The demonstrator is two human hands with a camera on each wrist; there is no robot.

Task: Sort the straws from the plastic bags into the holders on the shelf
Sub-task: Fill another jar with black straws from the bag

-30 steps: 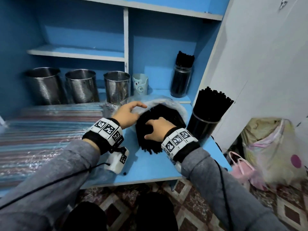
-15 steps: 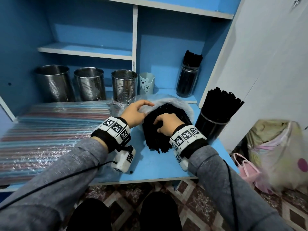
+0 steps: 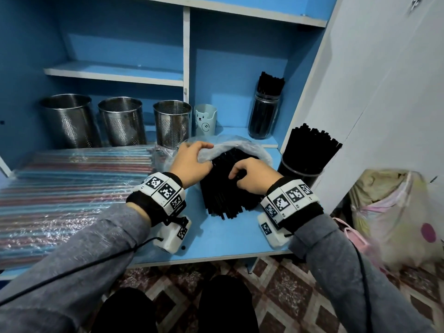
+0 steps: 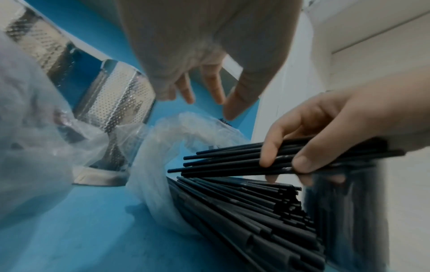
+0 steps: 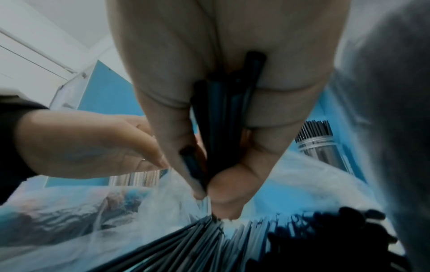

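Black straws (image 3: 225,188): pile lies half out of clear bag (image 3: 236,146) on blue shelf (image 3: 216,236). Right hand (image 3: 252,175) fingers curled round small bunch, raised off pile. Left hand (image 3: 191,162) on bag rim, fingers near straight. Risk: loose bunch fans, strays slip; bag drags along. Nearby black holder (image 3: 300,169) looks packed. Bunch count unreadable; bag's far end hidden.

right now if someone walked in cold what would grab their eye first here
Probably the heap of black straws spilling from a clear plastic bag mid-shelf, with the right hand gripping a small bunch and the left hand on the bag's edge. Next, the three perforated steel holders behind on the left, and the straw-packed dark holder at the right.
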